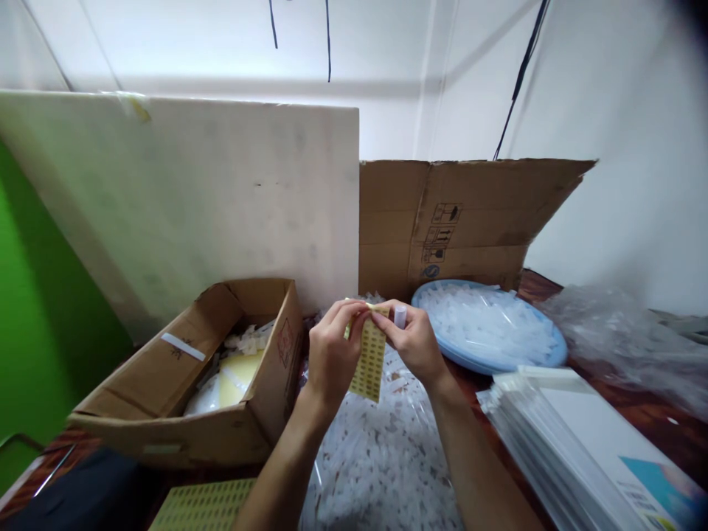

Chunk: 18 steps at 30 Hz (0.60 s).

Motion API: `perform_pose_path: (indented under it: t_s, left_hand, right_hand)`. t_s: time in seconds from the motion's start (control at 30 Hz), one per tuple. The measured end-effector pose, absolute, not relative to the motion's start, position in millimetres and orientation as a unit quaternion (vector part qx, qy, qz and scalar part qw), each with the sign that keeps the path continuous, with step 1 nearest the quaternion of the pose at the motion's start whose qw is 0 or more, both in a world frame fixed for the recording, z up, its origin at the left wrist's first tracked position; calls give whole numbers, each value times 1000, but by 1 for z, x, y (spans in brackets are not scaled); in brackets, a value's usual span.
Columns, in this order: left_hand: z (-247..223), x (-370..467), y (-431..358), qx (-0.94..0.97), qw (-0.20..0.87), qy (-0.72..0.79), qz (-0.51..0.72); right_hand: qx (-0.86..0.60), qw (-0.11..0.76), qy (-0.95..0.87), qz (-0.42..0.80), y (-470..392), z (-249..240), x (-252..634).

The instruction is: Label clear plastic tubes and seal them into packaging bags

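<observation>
A yellow sticker sheet (367, 365) with rows of small dark printed labels hangs upright between my hands. My left hand (336, 350) pinches its top edge with thumb and fingertips. From the other side, my right hand (412, 335) pinches the sheet's top corner. A small white cylindrical piece (400, 316) is also tucked in the right hand's fingers. Below both hands lies a clear plastic bag (387, 450) full of small whitish translucent pieces. Another yellow sticker sheet (202, 505) lies at the lower left, partly behind my left forearm.
An open cardboard box (259, 435) with plastic scraps and yellow paper stands left. A blue round tray (558, 346) heaped with white pieces is at right. Nearer are stacked flat white packages (586, 435). Crumpled clear plastic (625, 339) lies far right. A white board (221, 199) and cardboard sheet (476, 199) stand behind.
</observation>
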<state>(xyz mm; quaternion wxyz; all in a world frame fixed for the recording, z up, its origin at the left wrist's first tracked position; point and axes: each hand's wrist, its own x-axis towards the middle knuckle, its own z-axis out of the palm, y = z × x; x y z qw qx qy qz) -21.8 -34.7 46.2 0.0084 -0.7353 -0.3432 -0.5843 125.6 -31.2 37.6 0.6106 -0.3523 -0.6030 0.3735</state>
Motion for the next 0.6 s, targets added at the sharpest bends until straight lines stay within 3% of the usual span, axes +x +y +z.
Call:
perform_pose_path:
  t_s: [0.6]
  left_hand:
    - [46, -21, -33, -732, -20, -341, -590]
  right_hand:
    - [-363, 603, -633, 323, -32, 43, 127]
